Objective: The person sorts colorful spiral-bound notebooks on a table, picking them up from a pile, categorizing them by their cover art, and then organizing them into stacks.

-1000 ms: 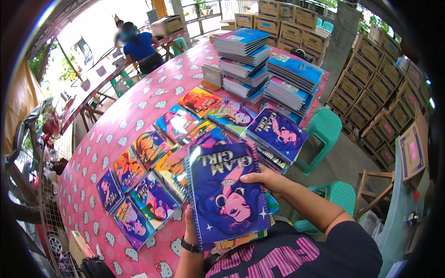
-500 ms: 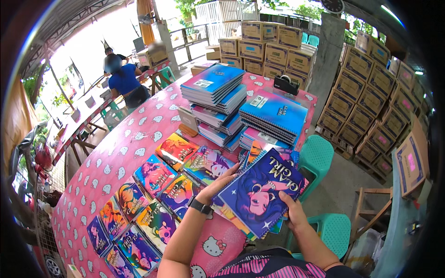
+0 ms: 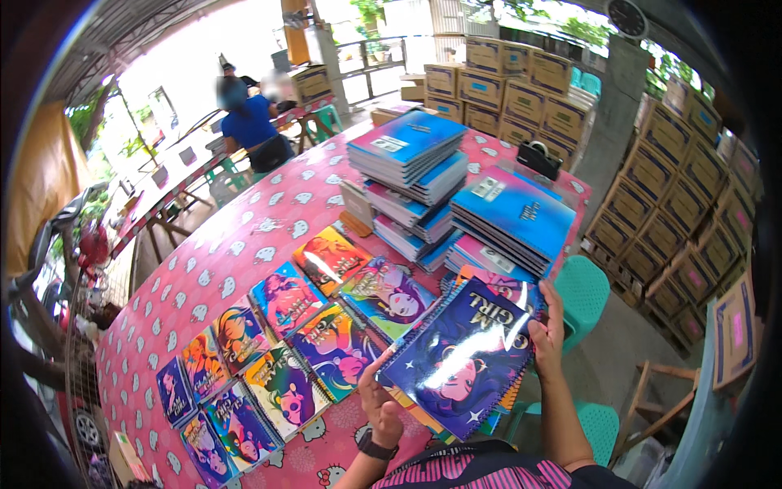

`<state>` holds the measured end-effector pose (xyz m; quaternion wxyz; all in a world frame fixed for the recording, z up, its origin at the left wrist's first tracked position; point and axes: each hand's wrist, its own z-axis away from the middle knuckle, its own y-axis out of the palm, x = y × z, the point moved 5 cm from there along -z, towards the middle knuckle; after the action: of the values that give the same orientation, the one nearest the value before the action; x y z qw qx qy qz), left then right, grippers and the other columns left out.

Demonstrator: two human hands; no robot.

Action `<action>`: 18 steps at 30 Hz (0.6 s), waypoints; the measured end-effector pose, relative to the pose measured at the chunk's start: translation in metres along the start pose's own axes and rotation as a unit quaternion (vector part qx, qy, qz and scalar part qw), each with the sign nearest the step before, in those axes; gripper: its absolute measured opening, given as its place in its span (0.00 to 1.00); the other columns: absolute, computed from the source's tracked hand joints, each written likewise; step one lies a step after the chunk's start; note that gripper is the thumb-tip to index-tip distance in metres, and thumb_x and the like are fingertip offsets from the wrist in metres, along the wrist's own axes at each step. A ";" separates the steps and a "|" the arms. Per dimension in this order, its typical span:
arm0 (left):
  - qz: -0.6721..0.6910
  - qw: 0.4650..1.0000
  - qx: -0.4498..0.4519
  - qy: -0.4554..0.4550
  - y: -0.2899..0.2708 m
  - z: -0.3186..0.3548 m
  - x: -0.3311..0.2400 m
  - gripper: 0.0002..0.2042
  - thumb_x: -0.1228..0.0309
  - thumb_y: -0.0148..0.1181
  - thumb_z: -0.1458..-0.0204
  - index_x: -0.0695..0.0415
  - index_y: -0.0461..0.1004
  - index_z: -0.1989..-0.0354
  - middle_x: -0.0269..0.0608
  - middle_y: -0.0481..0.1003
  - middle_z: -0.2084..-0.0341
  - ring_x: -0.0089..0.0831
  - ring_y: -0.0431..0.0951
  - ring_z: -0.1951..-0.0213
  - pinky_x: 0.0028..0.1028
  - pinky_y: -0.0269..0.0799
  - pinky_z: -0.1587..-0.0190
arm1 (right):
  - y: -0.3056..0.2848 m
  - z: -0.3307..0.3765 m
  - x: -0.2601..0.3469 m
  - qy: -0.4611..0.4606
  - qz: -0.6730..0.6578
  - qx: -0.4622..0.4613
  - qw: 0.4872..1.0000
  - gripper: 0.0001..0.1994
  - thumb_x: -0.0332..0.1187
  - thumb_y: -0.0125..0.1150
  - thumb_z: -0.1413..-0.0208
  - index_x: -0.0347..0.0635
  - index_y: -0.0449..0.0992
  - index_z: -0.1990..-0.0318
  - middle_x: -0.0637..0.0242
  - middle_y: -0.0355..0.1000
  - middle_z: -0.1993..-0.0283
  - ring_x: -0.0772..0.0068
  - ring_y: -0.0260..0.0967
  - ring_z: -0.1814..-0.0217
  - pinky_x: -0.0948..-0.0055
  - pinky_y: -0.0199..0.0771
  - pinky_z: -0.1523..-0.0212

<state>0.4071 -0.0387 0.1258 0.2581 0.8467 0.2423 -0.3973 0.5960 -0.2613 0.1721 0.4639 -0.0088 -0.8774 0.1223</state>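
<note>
A stack of spiral notebooks with a dark blue illustrated cover on top [image 3: 456,359] is tilted in front of me above the table's near edge. My right hand [image 3: 549,332] grips its right side, the thumb on the cover and the fingers at the far edge. Against the left edge rests my left hand [image 3: 383,407], fingers stretched and thumb apart; glare crosses the cover. Beside it on the table, small piles of colourful illustrated notebooks [image 3: 287,383] lie in two rows. Further off stand tall stacks of blue-and-pink spiral notebooks [image 3: 513,213].
The table has a pink patterned cloth [image 3: 236,253]. A black tape dispenser [image 3: 539,159] stands at its far right. Green stools [image 3: 582,297] are at the right edge. Cardboard boxes [image 3: 521,102] are piled behind. A person in a blue top [image 3: 251,122] is at another table.
My left hand has slid down the notebooks' left edge toward me, and my right hand has moved up their right side. The view has shifted left.
</note>
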 end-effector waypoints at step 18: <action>-0.151 0.986 -0.043 0.057 0.020 -0.030 0.005 0.09 0.68 0.51 0.48 0.61 0.64 0.68 0.50 0.66 0.63 0.41 0.66 0.58 0.35 0.61 0.52 | -0.001 0.015 -0.061 0.067 -0.046 -0.115 0.990 0.17 0.40 0.41 0.37 0.33 0.68 0.57 0.60 0.65 0.58 0.71 0.62 0.56 0.71 0.60 0.52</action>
<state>0.4390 -0.0337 0.1436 0.2167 0.8100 0.3983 -0.3719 0.6183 -0.2736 0.1151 0.5224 -0.0300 -0.8522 -0.0019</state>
